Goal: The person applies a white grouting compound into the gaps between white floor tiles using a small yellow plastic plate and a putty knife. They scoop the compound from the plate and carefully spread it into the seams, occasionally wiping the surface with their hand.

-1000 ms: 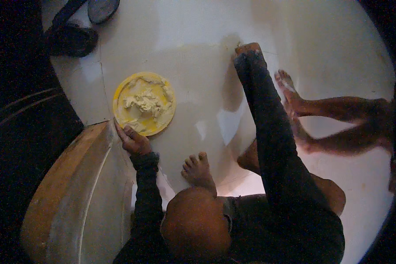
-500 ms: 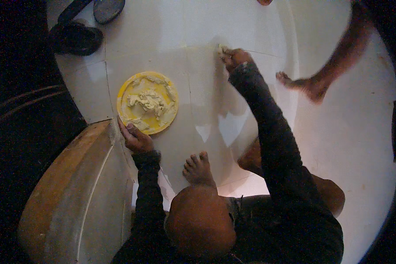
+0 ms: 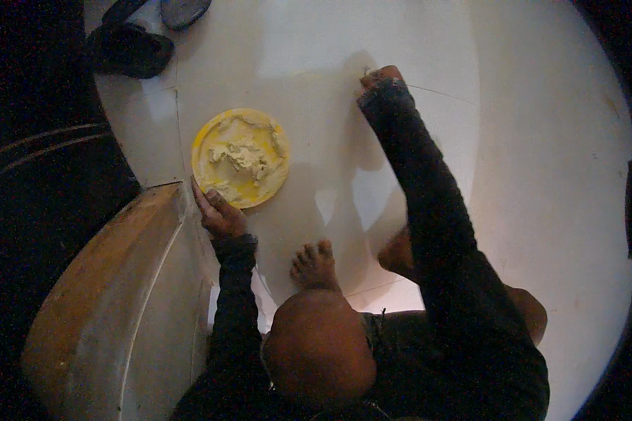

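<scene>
A round yellow plate point(image 3: 199, 158) carries a mound of pale, thick paste point(image 3: 242, 158), with more smeared around its inner edge. My left hand point(image 3: 221, 216) grips the plate's near-left rim, thumb on top and fingers along the side. Farther off to the right, my right hand point(image 3: 384, 76) is down at the pale tiled floor point(image 3: 316, 130), beside a thin joint line. Its fingers are closed, and a small pale bit shows at their tips, too small to name. The dark sleeve hides part of that hand.
Dark footwear point(image 3: 133, 52) lies at the far left. A worn panel with a brown edge point(image 3: 109, 263) stands close to my left arm. My bare foot point(image 3: 314, 265) rests on the floor between my arms, in front of a bent knee point(image 3: 319, 344).
My right hand has moved slightly right along the joint line and turned, hiding more of its fingers. Another person's bare leg at the right has left the view. My left hand stays on the plate.
</scene>
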A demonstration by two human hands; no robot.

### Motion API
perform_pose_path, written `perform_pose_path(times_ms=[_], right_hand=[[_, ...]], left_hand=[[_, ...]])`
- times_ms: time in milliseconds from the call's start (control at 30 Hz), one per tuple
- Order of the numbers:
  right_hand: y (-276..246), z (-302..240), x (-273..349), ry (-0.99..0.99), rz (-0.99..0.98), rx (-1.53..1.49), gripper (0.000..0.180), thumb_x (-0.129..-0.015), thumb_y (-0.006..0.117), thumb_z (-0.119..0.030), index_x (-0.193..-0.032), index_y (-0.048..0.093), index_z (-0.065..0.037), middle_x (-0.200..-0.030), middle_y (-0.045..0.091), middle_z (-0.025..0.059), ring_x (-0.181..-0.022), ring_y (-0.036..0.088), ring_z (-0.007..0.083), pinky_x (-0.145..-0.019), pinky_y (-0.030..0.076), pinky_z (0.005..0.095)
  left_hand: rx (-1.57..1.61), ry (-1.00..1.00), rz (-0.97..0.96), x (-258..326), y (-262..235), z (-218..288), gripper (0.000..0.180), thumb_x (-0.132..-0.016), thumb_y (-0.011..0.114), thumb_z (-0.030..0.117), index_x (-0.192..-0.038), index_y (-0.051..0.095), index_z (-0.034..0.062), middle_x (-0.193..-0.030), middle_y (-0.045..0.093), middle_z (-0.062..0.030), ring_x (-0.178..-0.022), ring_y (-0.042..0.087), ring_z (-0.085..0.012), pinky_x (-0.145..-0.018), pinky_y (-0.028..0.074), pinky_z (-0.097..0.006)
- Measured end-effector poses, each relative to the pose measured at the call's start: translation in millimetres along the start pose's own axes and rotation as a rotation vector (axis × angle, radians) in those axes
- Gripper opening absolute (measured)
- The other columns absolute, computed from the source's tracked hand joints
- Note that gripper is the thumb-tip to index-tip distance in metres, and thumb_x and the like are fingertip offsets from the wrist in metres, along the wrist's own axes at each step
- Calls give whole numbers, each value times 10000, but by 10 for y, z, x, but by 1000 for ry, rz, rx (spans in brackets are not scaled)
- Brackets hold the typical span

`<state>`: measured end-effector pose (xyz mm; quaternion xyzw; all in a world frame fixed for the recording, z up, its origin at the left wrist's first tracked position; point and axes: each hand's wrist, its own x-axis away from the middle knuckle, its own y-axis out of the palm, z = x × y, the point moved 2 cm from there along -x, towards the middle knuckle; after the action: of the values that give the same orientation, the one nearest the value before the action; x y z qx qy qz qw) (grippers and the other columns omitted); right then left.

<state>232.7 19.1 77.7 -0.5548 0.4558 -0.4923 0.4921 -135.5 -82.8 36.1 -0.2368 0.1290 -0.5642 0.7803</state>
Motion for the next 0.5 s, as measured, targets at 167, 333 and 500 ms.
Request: perform_pose_path(times_ms=[167, 333, 500], right_hand=[[-168, -977, -53, 219, 20, -144, 196, -733, 705, -137, -891, 674, -25, -850, 667, 226, -877, 674, 353, -760, 556, 379], [-183, -1305, 18, 82, 123, -403, 247, -778, 690, -121, -999, 650, -17, -896, 667, 232, -922, 657, 368, -821, 546, 406], [-281, -861, 734, 187, -216, -959, 429, -938, 608, -232, -1342, 545, -103, -754, 605, 71, -672, 565, 166, -638, 527, 323]], left_hand=[[20, -80, -74, 56, 106, -30, 676, -1035, 335, 504, -1451, 382, -26, -1305, 570, -282, -1131, 632, -358, -895, 549, -401], [106, -35, -2, 42, 64, -116, 716, -1021, 371, 540, -1424, 399, -52, -1252, 604, -263, -1066, 658, -323, -876, 548, -385], [421, -99, -151, -66, 130, -285, 663, -996, 460, 552, -1298, 483, -38, -1220, 603, -187, -1071, 620, -252, -897, 510, -339]])
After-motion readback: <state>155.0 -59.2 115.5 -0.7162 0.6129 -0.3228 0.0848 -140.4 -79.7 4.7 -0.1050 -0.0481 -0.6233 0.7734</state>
